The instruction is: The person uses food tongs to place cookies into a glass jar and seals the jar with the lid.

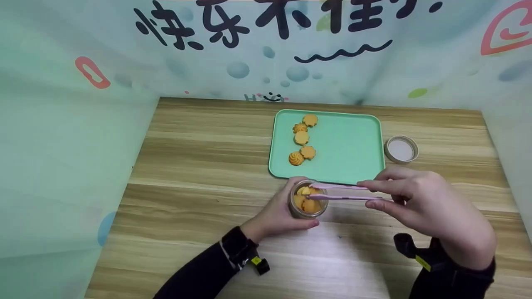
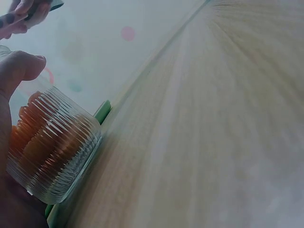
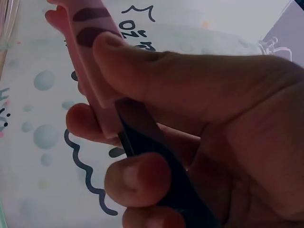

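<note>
My left hand (image 1: 278, 211) grips a ribbed clear jar (image 2: 59, 142) on the table, just in front of the tray. Orange-yellow cookies (image 1: 309, 205) fill much of the jar, seen through its open mouth. Pink tongs (image 1: 345, 198) are pinched between the thumb and fingers of my right hand (image 1: 428, 203). Their two tips reach into the jar's mouth, right at the cookies. In the right wrist view the tongs (image 3: 92, 61) show pink arms and a dark rear part. That view does not show the tips.
Beyond the jar lies a mint-green tray (image 1: 345, 145) with several flower-shaped and swirled cookies (image 1: 301, 138) along its left side. A round lid (image 1: 401, 149) lies to the tray's right. A printed cloth (image 1: 237, 83) hangs behind the wooden table (image 1: 187, 166).
</note>
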Available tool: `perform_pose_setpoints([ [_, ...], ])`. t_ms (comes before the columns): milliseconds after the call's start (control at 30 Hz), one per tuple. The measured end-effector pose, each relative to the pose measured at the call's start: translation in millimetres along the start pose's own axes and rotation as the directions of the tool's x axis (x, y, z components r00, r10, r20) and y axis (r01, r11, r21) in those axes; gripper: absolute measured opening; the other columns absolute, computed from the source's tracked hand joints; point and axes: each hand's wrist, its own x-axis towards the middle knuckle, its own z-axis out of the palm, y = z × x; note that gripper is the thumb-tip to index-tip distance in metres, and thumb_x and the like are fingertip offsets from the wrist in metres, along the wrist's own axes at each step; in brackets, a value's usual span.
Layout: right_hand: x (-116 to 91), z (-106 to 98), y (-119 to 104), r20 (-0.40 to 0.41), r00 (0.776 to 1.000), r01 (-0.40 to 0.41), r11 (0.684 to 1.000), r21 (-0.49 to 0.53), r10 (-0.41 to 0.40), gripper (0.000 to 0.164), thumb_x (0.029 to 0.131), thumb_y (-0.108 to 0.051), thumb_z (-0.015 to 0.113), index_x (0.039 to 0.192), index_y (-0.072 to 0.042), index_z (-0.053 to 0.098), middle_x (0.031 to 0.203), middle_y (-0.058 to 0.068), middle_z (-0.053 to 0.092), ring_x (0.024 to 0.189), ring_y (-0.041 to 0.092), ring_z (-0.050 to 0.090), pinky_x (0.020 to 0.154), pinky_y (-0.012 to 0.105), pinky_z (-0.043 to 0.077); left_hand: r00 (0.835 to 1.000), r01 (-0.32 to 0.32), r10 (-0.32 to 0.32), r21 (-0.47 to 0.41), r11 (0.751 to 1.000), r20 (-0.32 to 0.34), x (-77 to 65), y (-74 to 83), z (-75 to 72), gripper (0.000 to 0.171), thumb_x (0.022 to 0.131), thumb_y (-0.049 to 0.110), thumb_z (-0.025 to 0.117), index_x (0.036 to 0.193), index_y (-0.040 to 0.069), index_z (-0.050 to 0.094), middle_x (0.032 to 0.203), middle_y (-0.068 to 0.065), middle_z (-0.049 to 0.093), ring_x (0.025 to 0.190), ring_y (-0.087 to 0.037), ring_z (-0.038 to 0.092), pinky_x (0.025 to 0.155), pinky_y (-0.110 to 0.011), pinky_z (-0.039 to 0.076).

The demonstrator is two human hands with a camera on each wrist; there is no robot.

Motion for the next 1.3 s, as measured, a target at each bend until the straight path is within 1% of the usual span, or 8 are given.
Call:
perform_pose_setpoints([
  [67, 0, 2, -3, -0.003, 1.000, 0.009, 0.999, -0.033, -0.009, 0.038, 0.078, -0.011, 0.088, 0.115, -0.015, 0.078, 0.100, -0.010, 0.065, 0.069, 0.000, 0.056, 0.059, 0.016, 0.047, 1.000, -0.003, 0.003, -0.008, 1.000, 0.006, 0.3, -0.4, -0.1, 0.089, 0.074, 0.009, 0.092, 0.145, 0.018, 0.039, 0.138, 0.001, 0.053, 0.124, -0.019, 0.055, 0.108, -0.038, 0.044],
  [167, 0, 4, -5, 0.006, 1.000, 0.000, 0.998, -0.061, 0.001, 0.039, 0.078, -0.012, 0.088, 0.115, -0.016, 0.079, 0.098, -0.012, 0.065, 0.068, -0.001, 0.054, 0.057, 0.016, 0.047, 1.000, -0.008, 0.008, -0.007, 1.000, 0.010, 0.9, -0.6, -0.2, 0.089, 0.074, 0.009, 0.092, 0.144, 0.018, 0.039, 0.137, 0.001, 0.054, 0.125, -0.018, 0.054, 0.108, -0.038, 0.043],
  [367, -1, 6, -6, 0.024, 1.000, -0.017, 0.996, -0.086, 0.020, 0.038, 0.078, -0.013, 0.088, 0.115, -0.016, 0.079, 0.096, -0.009, 0.066, 0.068, 0.000, 0.055, 0.056, 0.017, 0.047, 1.000, -0.024, 0.024, 0.001, 1.000, 0.010, 1.5, -0.7, -0.2, 0.088, 0.074, 0.010, 0.092, 0.144, 0.016, 0.040, 0.138, 0.002, 0.054, 0.127, -0.018, 0.053, 0.110, -0.038, 0.041],
  [500, 0, 8, -7, 0.039, 0.999, -0.024, 0.994, -0.102, 0.028, 0.036, 0.079, -0.015, 0.088, 0.114, -0.017, 0.079, 0.095, -0.010, 0.066, 0.068, 0.000, 0.056, 0.056, 0.017, 0.047, 0.999, -0.030, 0.030, 0.002, 1.000, 0.013, 1.6, -1.1, -0.4, 0.086, 0.075, 0.010, 0.092, 0.143, 0.016, 0.040, 0.137, 0.001, 0.055, 0.127, -0.017, 0.053, 0.110, -0.038, 0.041],
  [633, 2, 10, -7, 0.049, 0.999, -0.018, 0.995, -0.100, 0.023, 0.033, 0.079, -0.014, 0.087, 0.112, -0.016, 0.080, 0.094, -0.011, 0.065, 0.068, -0.001, 0.055, 0.056, 0.017, 0.046, 1.000, -0.025, 0.025, 0.011, 1.000, 0.011, 1.4, -0.6, -0.8, 0.086, 0.075, 0.012, 0.092, 0.143, 0.016, 0.040, 0.137, 0.001, 0.055, 0.127, -0.017, 0.053, 0.110, -0.037, 0.041],
  [867, 1, 11, -9, 0.054, 0.997, -0.055, 0.991, -0.120, 0.062, 0.034, 0.080, -0.015, 0.087, 0.113, -0.018, 0.079, 0.092, -0.013, 0.062, 0.066, -0.001, 0.052, 0.054, 0.021, 0.046, 0.999, -0.034, 0.034, 0.012, 0.999, 0.004, 1.6, -0.4, -0.3, 0.087, 0.074, 0.008, 0.092, 0.143, 0.017, 0.040, 0.138, 0.002, 0.055, 0.126, -0.018, 0.053, 0.108, -0.038, 0.043],
  [1100, 2, 12, -10, 0.050, 0.997, -0.049, 0.991, -0.124, 0.055, 0.039, 0.077, -0.015, 0.088, 0.115, -0.018, 0.079, 0.091, -0.014, 0.061, 0.065, -0.001, 0.049, 0.052, 0.019, 0.044, 1.000, -0.030, 0.030, 0.016, 0.999, 0.005, 0.8, 0.2, -1.0, 0.088, 0.074, 0.010, 0.093, 0.144, 0.015, 0.040, 0.137, 0.001, 0.054, 0.125, -0.020, 0.054, 0.108, -0.038, 0.043],
  [1300, 2, 12, -10, 0.043, 0.998, -0.045, 0.993, -0.112, 0.050, 0.040, 0.078, -0.015, 0.088, 0.116, -0.018, 0.078, 0.091, -0.013, 0.061, 0.063, -0.002, 0.049, 0.053, 0.014, 0.042, 0.999, -0.032, 0.032, 0.008, 0.999, 0.018, 0.9, -1.1, -1.4, 0.089, 0.075, 0.011, 0.092, 0.145, 0.012, 0.038, 0.138, 0.000, 0.052, 0.124, -0.023, 0.055, 0.107, -0.038, 0.045],
])
